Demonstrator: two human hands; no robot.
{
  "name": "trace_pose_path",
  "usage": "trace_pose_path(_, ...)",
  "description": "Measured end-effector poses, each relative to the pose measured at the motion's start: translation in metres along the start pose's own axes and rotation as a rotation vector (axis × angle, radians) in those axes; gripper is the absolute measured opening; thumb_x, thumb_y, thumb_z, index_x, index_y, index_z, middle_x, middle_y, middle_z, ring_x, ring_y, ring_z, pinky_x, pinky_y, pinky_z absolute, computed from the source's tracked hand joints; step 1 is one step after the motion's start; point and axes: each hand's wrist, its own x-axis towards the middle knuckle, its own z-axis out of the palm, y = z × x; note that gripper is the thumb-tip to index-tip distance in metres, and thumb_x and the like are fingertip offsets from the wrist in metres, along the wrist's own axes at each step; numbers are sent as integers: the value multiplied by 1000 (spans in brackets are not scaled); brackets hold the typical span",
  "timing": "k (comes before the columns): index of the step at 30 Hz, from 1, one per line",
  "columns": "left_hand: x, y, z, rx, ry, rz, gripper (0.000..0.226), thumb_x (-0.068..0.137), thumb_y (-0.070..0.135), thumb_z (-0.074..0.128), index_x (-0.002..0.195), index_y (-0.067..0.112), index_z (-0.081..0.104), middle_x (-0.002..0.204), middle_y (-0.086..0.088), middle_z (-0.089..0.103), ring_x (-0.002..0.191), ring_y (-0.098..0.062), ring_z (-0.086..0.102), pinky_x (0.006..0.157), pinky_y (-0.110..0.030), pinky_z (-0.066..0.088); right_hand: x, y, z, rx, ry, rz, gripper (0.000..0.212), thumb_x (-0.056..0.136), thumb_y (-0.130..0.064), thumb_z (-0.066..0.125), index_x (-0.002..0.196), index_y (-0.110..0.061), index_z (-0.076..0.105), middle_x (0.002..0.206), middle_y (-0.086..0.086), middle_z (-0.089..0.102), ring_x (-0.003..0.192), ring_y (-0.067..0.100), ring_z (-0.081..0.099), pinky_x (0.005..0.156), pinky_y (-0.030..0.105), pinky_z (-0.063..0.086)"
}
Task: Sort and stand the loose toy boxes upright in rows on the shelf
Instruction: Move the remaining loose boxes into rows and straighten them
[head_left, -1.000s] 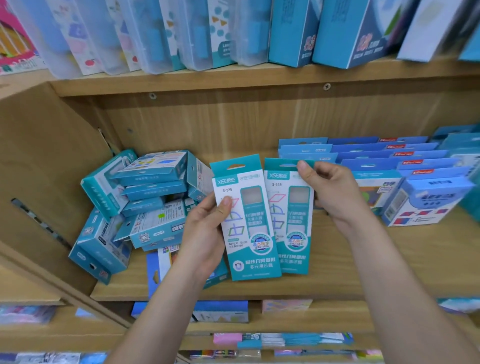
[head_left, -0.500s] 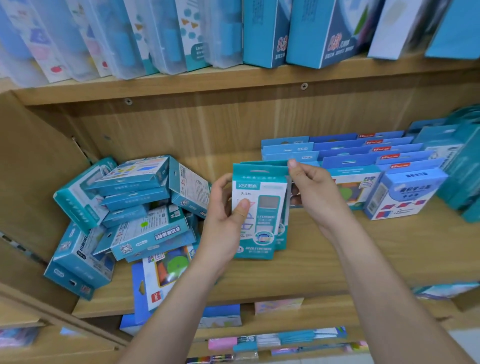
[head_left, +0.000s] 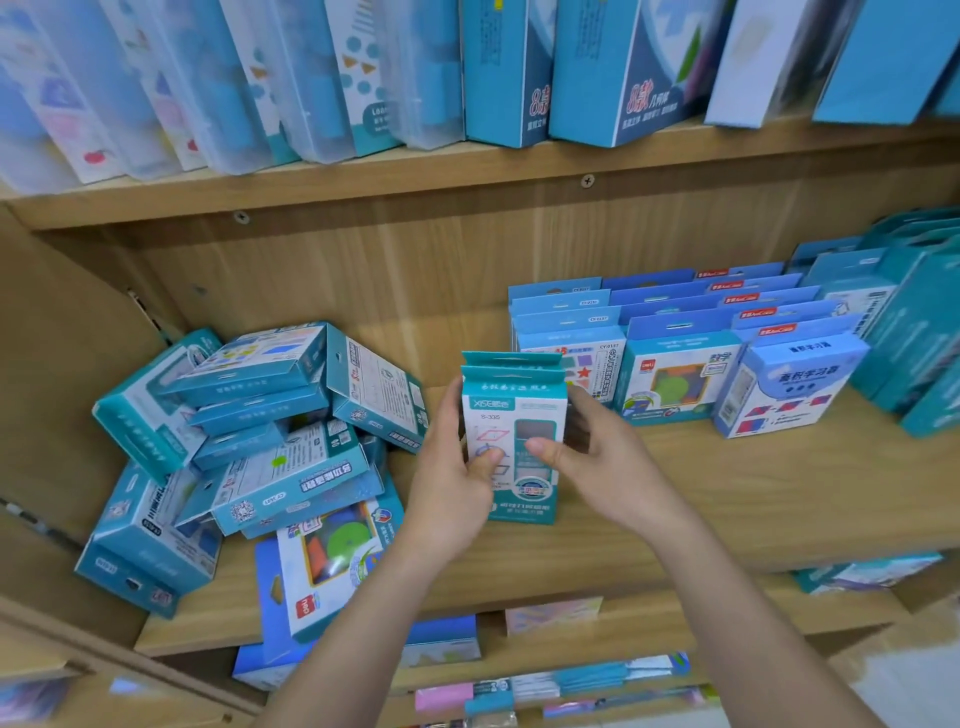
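Note:
Two teal-and-white toy boxes (head_left: 511, 410) stand upright, one behind the other, on the wooden shelf (head_left: 727, 499). My left hand (head_left: 457, 478) grips their left side with the thumb on the front face. My right hand (head_left: 592, 457) holds the right side, thumb pressed on the front box. A loose heap of teal boxes (head_left: 249, 441) lies tumbled at the shelf's left end. A flat blue box with coloured shapes (head_left: 332, 561) lies at the front of that heap, overhanging the shelf's front edge.
Neat rows of upright blue boxes (head_left: 685, 364) fill the shelf to the right, close behind the held pair. Taller teal boxes (head_left: 914, 322) stand at the far right. The upper shelf (head_left: 467, 171) carries tall cases. A wooden side panel (head_left: 62, 364) closes the left.
The two boxes were held side by side above the shelf; now they are stacked front to back and set down upright on the shelf. My right hand shifted from the top to the side.

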Motion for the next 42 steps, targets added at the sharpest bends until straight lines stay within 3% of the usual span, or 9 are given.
trace_pose_path(8, 8, 39, -35, 135, -178, 141, 38, 83, 30, 70, 115, 41, 55, 108, 20, 64, 101, -1, 60, 90, -34, 52, -1, -2, -24, -38, -163, 75, 53, 82, -33, 72, 130, -37, 51, 127, -14, 61, 122, 7, 53, 102, 45, 45)
trace_pose_path(14, 1, 30, -17, 236, 45, 209, 44, 77, 42, 74, 117, 38, 59, 104, 12, 68, 92, -6, 64, 83, -36, 54, -35, -20, 13, 37, 105, 45, 95, 72, -23, 82, 145, -33, 23, 117, -28, 59, 108, -6, 57, 90, 22, 50)
trace_pose_path(18, -13, 42, 9, 192, 122, 248, 46, 74, 47, 73, 116, 38, 58, 103, 13, 67, 89, -7, 65, 80, -36, 55, -49, -14, 40, -97, 430, 3, 119, 61, -27, 85, 148, -33, 5, 126, -18, 36, 120, 3, 42, 94, 23, 38)
trace_pose_path(21, -23, 59, 27, 251, 135, 332, 46, 72, 46, 73, 115, 34, 61, 105, 15, 65, 92, -4, 62, 80, -33, 54, -52, -12, 22, -58, 505, -10, 111, 59, -37, 80, 148, -30, 14, 128, -10, 45, 119, 13, 49, 93, 34, 46)
trace_pose_path(23, -25, 72, 35, 211, 73, 337, 48, 69, 48, 75, 114, 35, 63, 105, 16, 65, 90, -3, 62, 78, -28, 54, -58, -14, 2, -1, 509, -20, 111, 54, -41, 80, 145, -35, 16, 129, -9, 51, 117, 12, 54, 90, 42, 50)
trace_pose_path(26, -19, 91, 45, -49, -165, 242, 38, 74, 26, 79, 109, 29, 65, 103, 12, 68, 82, -3, 65, 72, -16, 51, -67, -17, -31, 110, 523, -18, 106, 50, -36, 86, 132, -55, 23, 118, -27, 56, 110, 0, 58, 88, 31, 51)
trace_pose_path(30, -13, 97, 76, -109, -391, 253, 26, 83, 8, 69, 98, 28, 66, 97, 7, 72, 81, 0, 66, 75, -15, 51, -75, -10, -83, 183, 581, 15, 118, 39, -51, 84, 138, -46, 20, 119, -19, 58, 110, 6, 60, 96, 38, 50)
trace_pose_path(36, -17, 103, 167, -72, -483, 351, 20, 89, 16, 60, 103, 29, 67, 82, 19, 69, 69, 11, 57, 63, -13, 43, -100, 14, -166, -30, 666, -21, 107, 49, -37, 88, 126, -61, 18, 123, -48, 38, 119, -19, 41, 97, 8, 36)
trace_pose_path(42, -13, 119, 270, -17, -524, 377, 32, 88, 24, 59, 120, 21, 62, 98, 13, 71, 86, 3, 65, 78, -17, 51, -121, 58, -249, -124, 895, 45, 122, 46, -47, 84, 146, -39, 13, 142, -12, 42, 132, 4, 41, 109, 40, 38)
